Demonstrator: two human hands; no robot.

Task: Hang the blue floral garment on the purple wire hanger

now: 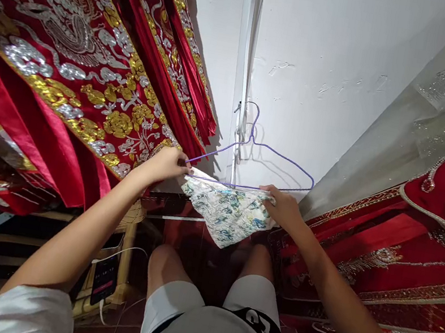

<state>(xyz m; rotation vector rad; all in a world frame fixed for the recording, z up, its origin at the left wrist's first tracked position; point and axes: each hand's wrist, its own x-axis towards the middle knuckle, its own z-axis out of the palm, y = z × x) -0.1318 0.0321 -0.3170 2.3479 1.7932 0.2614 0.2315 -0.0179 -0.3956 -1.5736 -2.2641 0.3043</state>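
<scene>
A purple wire hanger (284, 157) hangs by its hook from a small peg at a white upright rail against the wall. Along its bottom bar lies a white cloth with a blue and green floral print (226, 216), drooping to a point below the bar. My left hand (169, 165) pinches the cloth at the hanger's left corner, fingers closed. Toward the right end of the bar, my right hand (282, 204) grips the cloth's other side between thumb and fingers. Part of the cloth's edge is hidden behind the fingers.
Red garments with gold and silver sequins (119, 119) hang at the left. More red beaded garments (418, 252) and a sheer whitish one (443, 108) hang at the right. Lower left, a phone (104, 280) with a white cable rests by a bamboo frame (126, 253).
</scene>
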